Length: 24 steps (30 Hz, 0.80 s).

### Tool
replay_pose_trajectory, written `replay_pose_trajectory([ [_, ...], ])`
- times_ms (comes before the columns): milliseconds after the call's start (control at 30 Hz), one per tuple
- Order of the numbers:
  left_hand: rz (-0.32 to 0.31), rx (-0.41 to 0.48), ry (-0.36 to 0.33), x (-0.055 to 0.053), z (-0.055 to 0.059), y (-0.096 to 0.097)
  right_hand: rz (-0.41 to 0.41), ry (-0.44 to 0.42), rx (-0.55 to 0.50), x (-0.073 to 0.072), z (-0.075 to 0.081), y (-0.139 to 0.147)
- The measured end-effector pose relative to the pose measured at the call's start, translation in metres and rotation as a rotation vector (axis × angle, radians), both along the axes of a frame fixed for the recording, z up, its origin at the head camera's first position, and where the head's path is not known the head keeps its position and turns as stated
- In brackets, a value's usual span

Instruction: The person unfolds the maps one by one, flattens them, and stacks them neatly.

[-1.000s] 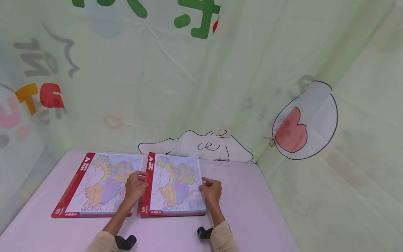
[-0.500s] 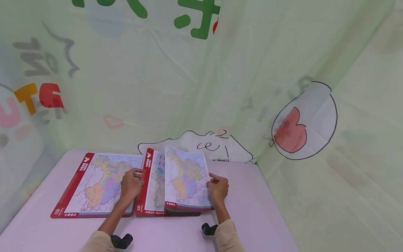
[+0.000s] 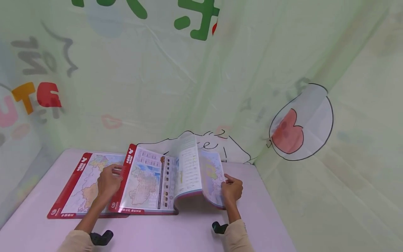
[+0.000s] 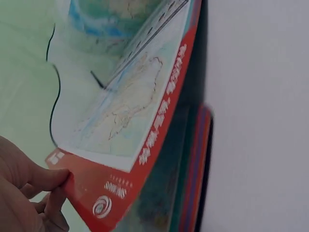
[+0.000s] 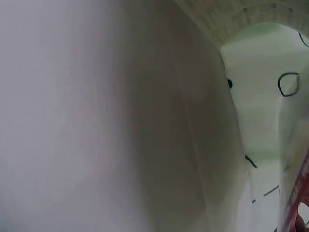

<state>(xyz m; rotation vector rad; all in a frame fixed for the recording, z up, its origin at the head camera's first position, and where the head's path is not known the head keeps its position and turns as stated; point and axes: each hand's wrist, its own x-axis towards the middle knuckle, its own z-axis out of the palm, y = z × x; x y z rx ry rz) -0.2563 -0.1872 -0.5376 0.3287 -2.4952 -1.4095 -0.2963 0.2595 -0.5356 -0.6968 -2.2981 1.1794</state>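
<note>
In the head view, my left hand [image 3: 109,181] pinches the red left border of a printed map [image 3: 141,189]. My right hand [image 3: 232,189] grips the right edge of its bent, map-printed part [image 3: 214,175]. Between them a white text-covered part [image 3: 190,164] arches up from the table. In the left wrist view, the thumb and fingers [image 4: 53,179] hold the red corner, lifted above a stack with coloured edges [image 4: 188,193]. The right wrist view shows only a sliver of fingers [image 5: 300,223] beside a red edge [image 5: 298,186].
A second red-bordered map [image 3: 72,189] lies on the left of the pale table [image 3: 261,224], partly under the left forearm and the held map. A printed curtain [image 3: 151,87] hangs behind the table. Dark wrist devices [image 3: 101,238] sit at the cuffs.
The hands have moved apart, left hand leftward and right hand rightward. The held map has spread from a neat stack, showing the lower printed panel and an arched white part.
</note>
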Motion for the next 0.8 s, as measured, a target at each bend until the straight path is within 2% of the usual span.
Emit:
replay_pose_trajectory([
  [267, 0.076, -0.064, 0.039, 0.003, 0.005, -0.040, -0.103, 0.035, 0.061, -0.007, -0.016, 0.037],
  [467, 0.115, -0.068, -0.029, 0.009, 0.001, -0.050, -0.137, 0.014, 0.109, -0.015, -0.030, 0.057],
  [567, 0.122, -0.068, -0.064, 0.010, -0.001, -0.053, -0.149, 0.017, 0.121, -0.012, -0.026, 0.059],
  [800, 0.134, -0.087, -0.073, 0.006, -0.005, -0.065, -0.151, 0.029, 0.175, -0.002, -0.012, 0.065],
])
